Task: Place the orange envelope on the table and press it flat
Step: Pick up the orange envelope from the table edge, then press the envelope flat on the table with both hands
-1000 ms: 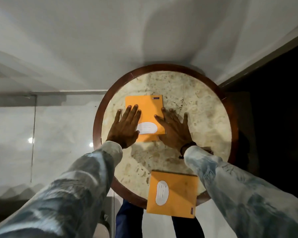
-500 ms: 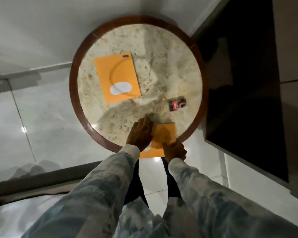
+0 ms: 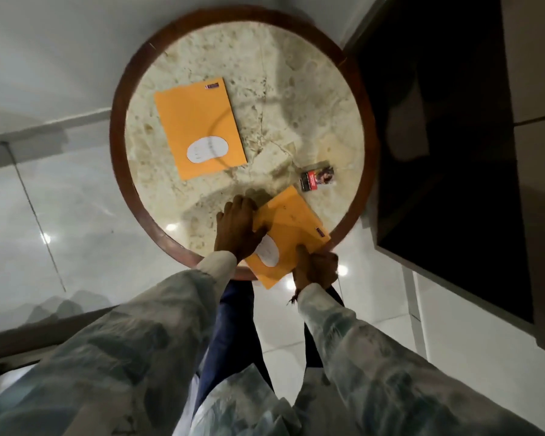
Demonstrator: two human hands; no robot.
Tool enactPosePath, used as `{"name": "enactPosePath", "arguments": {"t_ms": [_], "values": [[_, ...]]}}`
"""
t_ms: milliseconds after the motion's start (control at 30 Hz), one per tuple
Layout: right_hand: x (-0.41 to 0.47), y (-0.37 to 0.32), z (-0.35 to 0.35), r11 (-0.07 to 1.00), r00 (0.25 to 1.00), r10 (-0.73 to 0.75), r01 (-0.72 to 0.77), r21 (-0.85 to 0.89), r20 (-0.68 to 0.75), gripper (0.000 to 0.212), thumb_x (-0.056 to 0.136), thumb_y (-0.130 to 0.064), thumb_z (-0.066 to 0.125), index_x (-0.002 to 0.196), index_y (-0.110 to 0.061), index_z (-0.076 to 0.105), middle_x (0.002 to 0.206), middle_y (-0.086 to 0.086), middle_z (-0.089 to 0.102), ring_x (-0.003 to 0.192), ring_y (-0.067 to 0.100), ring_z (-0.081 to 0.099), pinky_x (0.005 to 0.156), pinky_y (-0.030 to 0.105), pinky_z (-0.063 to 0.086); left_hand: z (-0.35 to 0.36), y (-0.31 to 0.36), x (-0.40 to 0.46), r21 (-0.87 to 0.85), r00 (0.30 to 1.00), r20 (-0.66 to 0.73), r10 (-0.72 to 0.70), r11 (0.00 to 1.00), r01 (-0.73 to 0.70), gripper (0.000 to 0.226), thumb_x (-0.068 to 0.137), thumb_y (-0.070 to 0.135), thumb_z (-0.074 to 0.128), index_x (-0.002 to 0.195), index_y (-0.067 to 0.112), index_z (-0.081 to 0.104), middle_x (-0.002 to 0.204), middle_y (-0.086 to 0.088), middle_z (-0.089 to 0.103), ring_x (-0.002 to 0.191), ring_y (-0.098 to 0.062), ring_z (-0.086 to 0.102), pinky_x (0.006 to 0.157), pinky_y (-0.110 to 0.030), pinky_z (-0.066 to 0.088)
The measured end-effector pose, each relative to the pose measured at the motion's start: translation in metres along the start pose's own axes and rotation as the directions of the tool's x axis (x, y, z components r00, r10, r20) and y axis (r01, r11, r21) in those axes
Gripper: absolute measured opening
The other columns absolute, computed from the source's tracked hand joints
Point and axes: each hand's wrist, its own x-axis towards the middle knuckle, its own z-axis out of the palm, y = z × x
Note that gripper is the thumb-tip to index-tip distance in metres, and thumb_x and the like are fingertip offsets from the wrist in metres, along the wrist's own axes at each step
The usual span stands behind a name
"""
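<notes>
Two orange envelopes are on the round marble table (image 3: 296,73). One orange envelope (image 3: 199,121) lies flat at the far left with its white oval window toward me, untouched. A second orange envelope (image 3: 291,225) sits tilted at the near edge, its near corner hanging past the wooden rim. My left hand (image 3: 238,226) holds that envelope's left edge, fingers curled over it. My right hand (image 3: 315,267) grips its near right edge between thumb and fingers.
A small dark card or packet (image 3: 317,177) lies on the table just beyond the near envelope. A dark cabinet (image 3: 453,152) stands to the right of the table. Glossy white floor tiles (image 3: 44,215) surround the table, and my legs show below the rim.
A second ago both hands pressed the far envelope flat. They then came back to the near envelope, which has since been turned and lifted at an angle between my hands.
</notes>
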Motion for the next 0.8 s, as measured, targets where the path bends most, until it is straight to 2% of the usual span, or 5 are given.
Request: {"name": "enactPosePath", "arguments": {"t_ms": [200, 333, 567, 733, 800], "values": [[-0.006, -0.099, 0.042, 0.863, 0.863, -0.499, 0.487, 0.133, 0.076, 0.035, 0.08, -0.005, 0.082, 0.11, 0.003, 0.065, 0.1, 0.021, 0.078, 0.087, 0.031, 0.074, 0.067, 0.007, 0.049, -0.056, -0.024, 0.024, -0.437, 0.932, -0.277, -0.233, 0.895, 0.093, 0.051, 0.083, 0.029, 0.082, 0.116, 0.004, 0.052, 0.119, -0.018, 0.063, 0.114, -0.04, 0.061, 0.089, -0.051, 0.054], [-0.01, -0.189, 0.106, 0.667, 0.658, -0.733, 0.745, -0.009, 0.171, 0.024, 0.084, -0.013, 0.075, 0.107, -0.006, 0.069, 0.096, 0.015, 0.078, 0.094, 0.036, 0.068, 0.065, 0.02, 0.029, -0.105, -0.047, 0.076, -0.541, 0.855, -0.364, -0.37, 0.831, 0.13, 0.049, 0.086, 0.034, 0.08, 0.109, 0.003, 0.05, 0.122, -0.019, 0.062, 0.125, -0.037, 0.059, 0.092, -0.05, 0.053], [-0.019, -0.238, 0.173, 0.479, 0.514, -0.716, 0.854, -0.204, 0.472, 0.009, 0.081, -0.013, 0.061, 0.078, -0.018, 0.055, 0.098, 0.016, 0.061, 0.097, 0.034, 0.056, 0.075, 0.032, 0.036, -0.136, -0.063, 0.123, -0.329, 0.78, -0.389, -0.489, 0.865, 0.379, 0.056, 0.09, 0.023, 0.069, 0.133, -0.003, 0.044, 0.137, -0.024, 0.05, 0.125, -0.045, 0.05, 0.099, -0.052, 0.048], [-0.024, -0.239, 0.188, 0.532, 0.545, -0.668, 0.826, -0.188, 0.506, 0.013, 0.08, -0.016, 0.063, 0.087, -0.017, 0.053, 0.108, 0.019, 0.065, 0.098, 0.037, 0.062, 0.073, 0.031, 0.036, -0.149, -0.076, 0.139, -0.619, 0.743, -0.164, -0.648, 0.655, 0.434, 0.068, 0.076, 0.015, 0.083, 0.131, -0.002, 0.048, 0.138, -0.023, 0.049, 0.128, -0.042, 0.051, 0.106, -0.049, 0.05], [-0.02, -0.245, 0.191, 0.586, 0.571, -0.63, 0.794, -0.16, 0.526, 0.015, 0.082, -0.015, 0.065, 0.092, -0.004, 0.064, 0.115, 0.022, 0.067, 0.103, 0.04, 0.064, 0.073, 0.032, 0.041, -0.15, -0.086, 0.138, -0.745, 0.819, -0.087, -0.567, 0.583, 0.324, 0.055, 0.076, 0.009, 0.078, 0.122, -0.003, 0.051, 0.133, -0.022, 0.052, 0.122, -0.039, 0.055, 0.1, -0.05, 0.055]]}}
